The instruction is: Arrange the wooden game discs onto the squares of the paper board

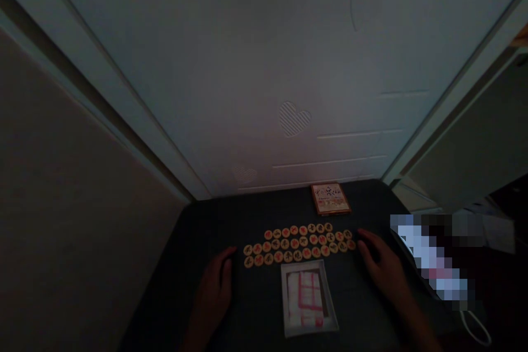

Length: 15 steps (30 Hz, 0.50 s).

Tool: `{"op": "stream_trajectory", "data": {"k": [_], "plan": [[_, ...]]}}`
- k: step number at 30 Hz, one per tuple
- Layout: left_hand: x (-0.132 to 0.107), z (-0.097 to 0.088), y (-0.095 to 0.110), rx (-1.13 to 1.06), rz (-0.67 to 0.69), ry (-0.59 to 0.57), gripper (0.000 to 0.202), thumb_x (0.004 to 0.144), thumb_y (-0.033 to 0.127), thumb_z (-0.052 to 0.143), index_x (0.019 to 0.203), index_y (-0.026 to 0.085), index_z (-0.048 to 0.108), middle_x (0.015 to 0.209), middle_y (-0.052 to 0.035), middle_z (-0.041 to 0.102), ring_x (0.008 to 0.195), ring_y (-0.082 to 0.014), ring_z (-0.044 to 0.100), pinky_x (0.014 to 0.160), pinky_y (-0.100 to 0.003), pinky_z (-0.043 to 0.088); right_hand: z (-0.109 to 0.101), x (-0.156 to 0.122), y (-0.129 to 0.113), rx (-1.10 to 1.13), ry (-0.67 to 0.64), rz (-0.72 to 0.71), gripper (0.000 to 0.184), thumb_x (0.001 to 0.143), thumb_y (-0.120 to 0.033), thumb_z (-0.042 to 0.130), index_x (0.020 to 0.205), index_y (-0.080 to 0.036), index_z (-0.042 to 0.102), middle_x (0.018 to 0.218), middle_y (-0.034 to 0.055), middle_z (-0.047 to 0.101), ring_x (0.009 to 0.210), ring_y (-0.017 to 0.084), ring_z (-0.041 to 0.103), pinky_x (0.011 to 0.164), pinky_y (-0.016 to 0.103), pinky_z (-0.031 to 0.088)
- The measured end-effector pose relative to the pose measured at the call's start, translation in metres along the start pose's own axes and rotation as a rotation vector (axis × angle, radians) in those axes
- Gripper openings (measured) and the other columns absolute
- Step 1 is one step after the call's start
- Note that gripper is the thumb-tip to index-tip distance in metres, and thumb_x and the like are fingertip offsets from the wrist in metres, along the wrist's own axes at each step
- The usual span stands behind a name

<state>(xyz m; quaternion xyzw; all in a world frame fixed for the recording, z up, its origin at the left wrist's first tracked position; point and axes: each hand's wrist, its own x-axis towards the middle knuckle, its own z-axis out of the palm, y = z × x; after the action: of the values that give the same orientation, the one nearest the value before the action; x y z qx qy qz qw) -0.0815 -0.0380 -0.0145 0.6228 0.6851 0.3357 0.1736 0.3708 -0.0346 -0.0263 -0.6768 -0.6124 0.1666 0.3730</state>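
On the dark table (198,242) the open grey cardboard box (307,267) holds only a folded white sheet with red lines (305,297), and the small printed lid (330,198) lies beyond the box, near the wall. Between box and lid, the round wooden discs with red and dark signs (299,243) seem all laid out in three rows. The left hand (216,286) and the right hand (381,267) rest flat and empty at either side of the box, at the row ends.

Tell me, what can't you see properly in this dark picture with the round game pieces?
All in the head view:
1. Marks on the round pieces: too small and dim to read.
2. Print on the small box by the wall: too dark.
3. The patch beside the right hand: pixelated, contents unknown.
4. Behind the left hand: forearm cut off by the bottom edge.
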Motion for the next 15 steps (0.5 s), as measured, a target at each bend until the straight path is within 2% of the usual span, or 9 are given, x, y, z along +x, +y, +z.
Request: {"op": "stream_trajectory", "data": {"k": [4, 15], "plan": [[-0.0008, 0.0008, -0.0022, 0.028, 0.041, -0.004, 0.042, 0.1, 0.045, 0.041, 0.127, 0.022, 0.064, 0.129, -0.0091, 0.068, 0.121, -0.0281, 0.064, 0.108, -0.051, 0.049, 0.0021, 0.0003, 0.0009, -0.001, 0.0, -0.012, 0.045, 0.095, -0.051, 0.053, 0.131, -0.026, 0.063, 0.133, 0.0093, 0.068, 0.12, 0.029, 0.065, 0.104, 0.049, 0.053], [-0.0001, -0.0009, 0.0, 0.024, -0.008, -0.024, 0.043, 0.098, 0.051, 0.044, 0.125, 0.024, 0.064, 0.13, -0.0079, 0.068, 0.123, -0.0287, 0.063, 0.107, -0.051, 0.049, 0.0039, -0.0005, -0.001, 0.012, 0.005, -0.053, 0.044, 0.095, -0.053, 0.055, 0.128, -0.025, 0.064, 0.128, 0.0093, 0.069, 0.116, 0.029, 0.066, 0.102, 0.049, 0.054]]}}
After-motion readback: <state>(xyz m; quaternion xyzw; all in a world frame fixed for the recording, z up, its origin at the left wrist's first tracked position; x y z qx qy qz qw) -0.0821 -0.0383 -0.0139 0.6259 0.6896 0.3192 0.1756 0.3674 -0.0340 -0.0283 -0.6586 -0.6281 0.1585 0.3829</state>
